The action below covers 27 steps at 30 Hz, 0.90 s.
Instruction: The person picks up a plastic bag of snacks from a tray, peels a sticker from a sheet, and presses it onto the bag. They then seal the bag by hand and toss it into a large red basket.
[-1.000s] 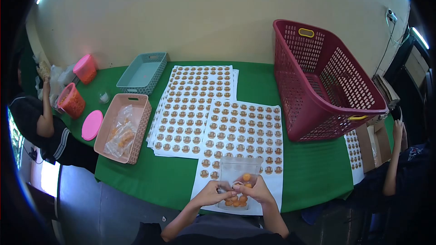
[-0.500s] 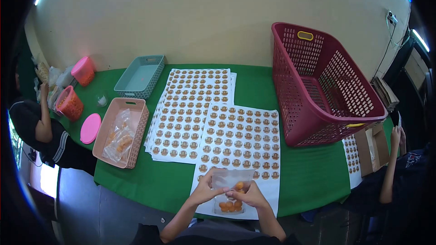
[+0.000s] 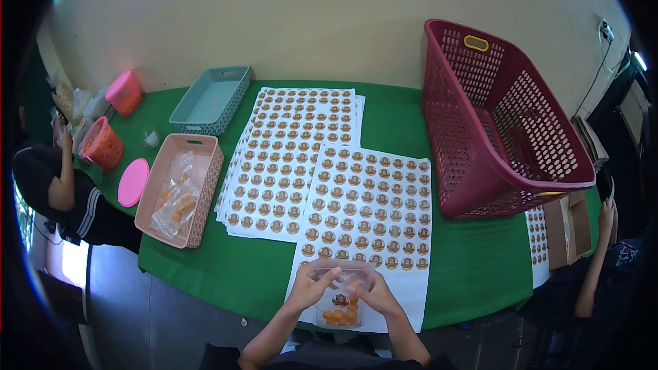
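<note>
A clear plastic pouch (image 3: 330, 303) with round orange pieces at its bottom is held upright near the table's front edge. On its front sits a round brown label (image 3: 340, 301). My left hand (image 3: 310, 292) grips the pouch's upper left side, thumb across the front. Opposite it, my right hand (image 3: 375, 297) pinches the upper right side, thumb on the front. Behind and under the pouch lies a white sheet of round brown labels (image 3: 367, 216), its lower rows bare.
A stack of label sheets (image 3: 281, 164) lies beyond. To the left are a pink basket (image 3: 145, 218) with filled bags, a teal basket (image 3: 205, 99) and orange-filled tubs (image 3: 103, 145). A large maroon basket (image 3: 456, 157) stands right. People work at both ends, one beside a cardboard box (image 3: 558, 233).
My thumbs have drawn apart from the pouch's middle to its upper sides. The round label now shows uncovered on its front. The view has shifted slightly.
</note>
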### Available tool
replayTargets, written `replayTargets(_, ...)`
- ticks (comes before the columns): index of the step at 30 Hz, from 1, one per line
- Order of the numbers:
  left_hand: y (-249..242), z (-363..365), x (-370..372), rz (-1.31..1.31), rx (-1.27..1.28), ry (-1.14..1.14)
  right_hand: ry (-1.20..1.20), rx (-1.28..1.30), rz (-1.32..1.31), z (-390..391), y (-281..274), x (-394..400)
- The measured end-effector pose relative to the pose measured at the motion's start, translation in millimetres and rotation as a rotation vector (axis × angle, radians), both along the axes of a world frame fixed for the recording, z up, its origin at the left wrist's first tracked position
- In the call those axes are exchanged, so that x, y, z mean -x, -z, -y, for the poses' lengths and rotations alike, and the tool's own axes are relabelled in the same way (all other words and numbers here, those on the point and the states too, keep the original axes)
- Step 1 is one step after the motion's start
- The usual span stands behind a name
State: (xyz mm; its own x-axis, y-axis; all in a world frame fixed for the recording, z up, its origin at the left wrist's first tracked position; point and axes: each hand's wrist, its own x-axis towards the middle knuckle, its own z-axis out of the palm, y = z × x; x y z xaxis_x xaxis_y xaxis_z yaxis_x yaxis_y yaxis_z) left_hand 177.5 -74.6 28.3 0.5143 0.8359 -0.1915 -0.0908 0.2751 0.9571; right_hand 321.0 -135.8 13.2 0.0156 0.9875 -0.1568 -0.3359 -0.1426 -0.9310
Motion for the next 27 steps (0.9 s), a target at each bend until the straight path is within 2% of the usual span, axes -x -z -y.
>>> replayTargets(3, 2, 5, 4, -0.025, -0.028, -0.013, -0.038, 0.083, -0.090, -5, 3, -1)
replayTargets(5, 1, 6, 5, -0.026, -0.061, -0.006, -0.003, -0.025, 0.016, -10, 13, 5)
replayTargets(8, 3, 9, 11, -0.065, -0.004, -0.047, 0.020, -0.054, 0.152, -14, 6, 11)
replayTargets(15, 5, 2, 16, 0.004, 0.118, -0.091, 0.114, -0.106, 0.194, -22, 1, 14)
replayTargets(18, -3, -5, 14, -0.003, 0.102, -0.003, 0.060, -0.166, 0.268, -26, -7, 6)
replayTargets(20, -9, -5, 10, 0.001, -0.063, -0.018, 0.080, -0.155, 0.243, -26, -15, 4)
replayTargets(21, -11, -5, 9, 0.002, -0.063, -0.017, 0.081, -0.155, 0.244, -26, -22, 4)
replayTargets(23, -21, -8, 5, -0.107, -0.182, -0.036, 0.161, -0.072, 0.154, -26, -39, 5)
replayTargets(27, -52, 3, 2, -0.102, -0.170, -0.057, 0.234, -0.209, 0.165, -20, -59, 4)
